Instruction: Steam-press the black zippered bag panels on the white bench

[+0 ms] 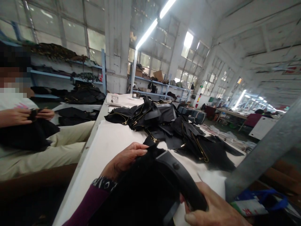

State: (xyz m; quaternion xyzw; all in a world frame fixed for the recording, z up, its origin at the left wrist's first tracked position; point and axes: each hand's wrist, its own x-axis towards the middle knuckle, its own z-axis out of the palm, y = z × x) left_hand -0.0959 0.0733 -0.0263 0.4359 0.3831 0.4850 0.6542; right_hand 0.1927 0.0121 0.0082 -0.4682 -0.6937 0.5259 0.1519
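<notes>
My left hand (124,158) grips the upper edge of a black fabric bag (141,194), which I hold up close to the camera. My right hand (209,207) is at the lower right, its fingers on the end of a black leatherette strap (181,179) with a round rivet. A plum sleeve covers my left forearm. Beyond the bag lies a heap of black bag pieces with gold zippers (164,128) on a white-covered table (105,150). The bag hides the near part of the table.
A seated co-worker's hands (21,116) hold a black piece at the left. Shelves of dark goods (68,73) stand behind. A grey metal pole (263,150) slants across the right side, above a bag with blue handles (261,204). Workbenches stretch far back.
</notes>
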